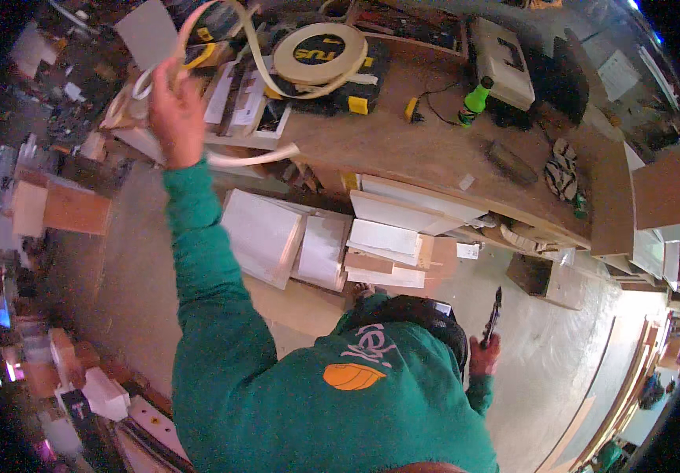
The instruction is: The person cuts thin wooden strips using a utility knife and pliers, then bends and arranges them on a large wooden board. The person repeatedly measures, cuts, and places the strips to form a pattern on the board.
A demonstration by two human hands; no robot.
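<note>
Left grip (177, 118) is clamped on the pale strip (265, 156), raised over the left end of the table (411, 150). Strip loops up from the roll (322, 76), over to my hand; a loose end pokes out to the right of my wrist, just past the table's near edge. How it runs behind the hand, can't tell.

Right grip (484, 355) is closed round the dark tool (494, 315), low on the near right, well apart from the strip. Exact kind of tool: can't tell.

Progress, my read: early. Done: a length is off the roll, tool is in hand. Left: most of the strip looks wound, and the tool isn't on it. The white-faced panels (265, 232) on the near side of the table aren't touched by either hand.

Writing: big yellow letters on the dark case (378, 65) under the roll, partly covered. Pale lettering plus an orange graphic on my green sweatshirt (340, 422). Green bottle (475, 102), far right, has a dark label; print too small to read.
</note>
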